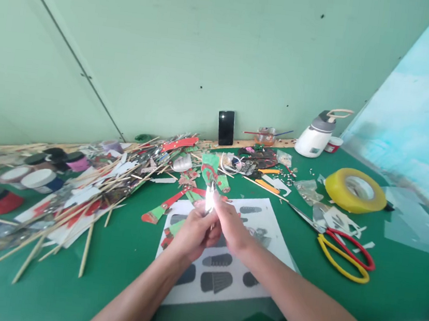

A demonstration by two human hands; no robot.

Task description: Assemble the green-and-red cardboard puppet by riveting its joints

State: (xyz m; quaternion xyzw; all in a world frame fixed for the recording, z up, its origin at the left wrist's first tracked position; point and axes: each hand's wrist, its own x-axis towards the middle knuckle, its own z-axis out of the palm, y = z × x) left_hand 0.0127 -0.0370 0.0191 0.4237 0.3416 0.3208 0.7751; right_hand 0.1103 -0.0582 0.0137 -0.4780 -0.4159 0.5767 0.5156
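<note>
My left hand (199, 229) and my right hand (232, 225) meet over a printed white sheet (238, 283). The fingers of both are closed close together. Between the fingertips is a bright white glare (210, 200), which hides what they hold. A small metallic tip shows just above the glare. Right beyond it stands a green cut piece (210, 161) with red painted marks; whether my fingers touch it I cannot tell. The sheet bears dark shoe-sole-like shapes. More red and green painted pieces (159, 211) lie by the sheet's left edge.
Thin wooden sticks (75, 211) and scraps pile up at left beside paint jars (0, 201). Scissors (330, 237) and a yellow tape roll (355, 191) lie at right. Behind are a phone (225, 128), orange-handled pliers (266, 185) and a white bottle (315, 136).
</note>
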